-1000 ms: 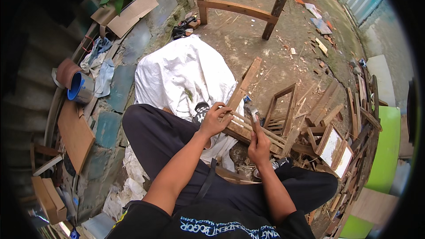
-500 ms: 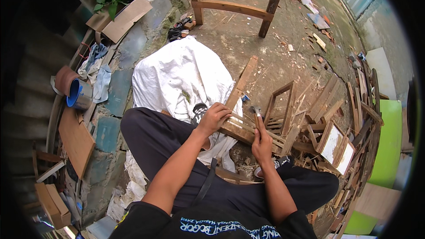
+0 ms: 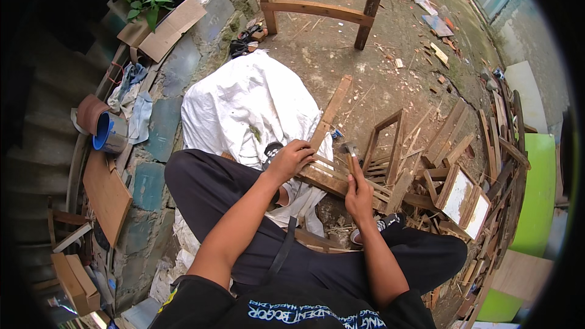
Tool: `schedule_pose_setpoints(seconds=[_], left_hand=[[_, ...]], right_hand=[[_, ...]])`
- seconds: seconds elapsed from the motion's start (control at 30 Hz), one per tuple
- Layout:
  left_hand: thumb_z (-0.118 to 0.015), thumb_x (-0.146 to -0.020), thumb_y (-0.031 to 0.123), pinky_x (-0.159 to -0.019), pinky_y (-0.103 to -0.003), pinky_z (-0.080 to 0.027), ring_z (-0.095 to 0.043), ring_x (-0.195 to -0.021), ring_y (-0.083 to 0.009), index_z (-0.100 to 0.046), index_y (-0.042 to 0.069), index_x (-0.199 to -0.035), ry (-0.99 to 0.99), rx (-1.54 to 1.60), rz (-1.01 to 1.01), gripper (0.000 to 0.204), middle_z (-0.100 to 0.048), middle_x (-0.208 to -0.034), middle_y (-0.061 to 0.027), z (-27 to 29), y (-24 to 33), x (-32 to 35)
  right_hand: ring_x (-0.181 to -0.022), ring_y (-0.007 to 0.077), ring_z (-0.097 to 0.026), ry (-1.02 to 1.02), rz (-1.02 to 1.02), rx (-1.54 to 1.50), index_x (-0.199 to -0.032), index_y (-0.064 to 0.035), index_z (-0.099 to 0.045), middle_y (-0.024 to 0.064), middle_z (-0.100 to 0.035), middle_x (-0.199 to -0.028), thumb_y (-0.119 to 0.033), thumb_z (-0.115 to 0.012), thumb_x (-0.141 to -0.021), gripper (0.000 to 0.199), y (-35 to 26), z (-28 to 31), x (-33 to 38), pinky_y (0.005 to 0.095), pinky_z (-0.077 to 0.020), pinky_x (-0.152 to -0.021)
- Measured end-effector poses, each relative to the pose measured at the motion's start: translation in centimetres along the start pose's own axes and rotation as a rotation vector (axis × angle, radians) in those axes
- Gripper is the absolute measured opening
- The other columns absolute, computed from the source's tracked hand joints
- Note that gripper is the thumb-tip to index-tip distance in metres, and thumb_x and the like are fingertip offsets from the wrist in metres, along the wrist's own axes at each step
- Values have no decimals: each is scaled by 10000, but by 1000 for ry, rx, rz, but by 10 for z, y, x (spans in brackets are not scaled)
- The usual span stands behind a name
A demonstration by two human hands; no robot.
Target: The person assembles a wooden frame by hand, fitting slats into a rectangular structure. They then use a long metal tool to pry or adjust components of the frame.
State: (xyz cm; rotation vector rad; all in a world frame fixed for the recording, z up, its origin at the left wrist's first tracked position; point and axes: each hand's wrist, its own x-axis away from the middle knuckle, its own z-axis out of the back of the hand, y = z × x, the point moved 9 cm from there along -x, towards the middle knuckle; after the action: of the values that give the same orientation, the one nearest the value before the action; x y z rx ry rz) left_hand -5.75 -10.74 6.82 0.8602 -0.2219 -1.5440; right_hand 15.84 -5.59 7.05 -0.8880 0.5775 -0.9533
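My right hand (image 3: pixel 359 197) is closed round the wooden handle of a hammer (image 3: pixel 354 162), its metal head pointing up and away from me. Across my lap, a wooden frame (image 3: pixel 323 180) lies between my knees, with thin wooden slats (image 3: pixel 334 169) running along it. The fingers of my left hand (image 3: pixel 289 163) are curled down on the left end of the slats; whether they also pinch something small is hidden. A longer plank (image 3: pixel 333 109) extends away from the frame beyond that hand. The hammer head is raised just right of the slats, apart from my left hand.
A white sheet (image 3: pixel 244 103) covers a mound ahead on the left. Loose wooden frames (image 3: pixel 385 140) and scrap wood (image 3: pixel 448 131) pile up on the right. Farther off stands a wooden leg frame (image 3: pixel 320 9). Along the left runs a low block wall (image 3: pixel 149 189).
The hammer and my right hand have shifted slightly left. My left hand remains at the slat ends, moved very little. The view has tilted slightly.
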Motion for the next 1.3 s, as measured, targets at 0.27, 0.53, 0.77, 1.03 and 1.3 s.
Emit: schedule_pose_setpoints(seconds=[0.27, 0.53, 0.77, 1.03, 1.3], left_hand=[[-762, -875, 166, -725, -348, -595, -674, -943, -261, -714, 15, -1027, -159, -267, -350, 219, -657, -986, -87, -8, 13, -6], [-706, -876, 137, -696, -339, -594, -652, -964, -235, -697, 0, -1057, -188, -294, -345, 227, -633, -1030, -82, -13, 11, -4], [-735, -870, 157, -704, -345, -579, -644, -901, -243, -698, 12, -1026, -188, -298, -359, 216, -610, -934, -70, -11, 16, -5], [-770, -879, 194, -732, -365, -576, -662, -917, -261, -700, 19, -1034, -190, -160, -328, 244, -636, -951, -71, -4, 11, -7], [-745, -923, 194, -976, -411, -534, -620, -1156, -311, -656, 24, -1320, -368, -125, -162, 441, -640, -1219, -128, 6, 8, 3]], right_hand=[[-1173, 495, -636, -1, 34, -6, -1595, -242, -433, 299, -646, -1317, -76, -522, -1054, 573, 3, -2, 0, 464, -532, -934], [-1165, 483, -651, -42, -33, -15, -1599, -266, -428, 287, -661, -1305, -99, -528, -1060, 573, 5, -2, 1, 462, -537, -929], [-1044, 470, -700, -35, 6, 23, -1575, -174, -457, 321, -682, -1181, -105, -526, -1069, 516, 1, -1, 2, 393, -533, -852], [-1074, 498, -676, -61, -46, -11, -1604, -274, -419, 316, -685, -1208, -119, -528, -1066, 570, 7, -1, -1, 458, -544, -846], [-1123, 501, -664, -110, -79, -31, -1564, -112, -464, 336, -674, -1226, -146, -521, -1073, 495, 5, 2, 4, 448, -532, -927]])
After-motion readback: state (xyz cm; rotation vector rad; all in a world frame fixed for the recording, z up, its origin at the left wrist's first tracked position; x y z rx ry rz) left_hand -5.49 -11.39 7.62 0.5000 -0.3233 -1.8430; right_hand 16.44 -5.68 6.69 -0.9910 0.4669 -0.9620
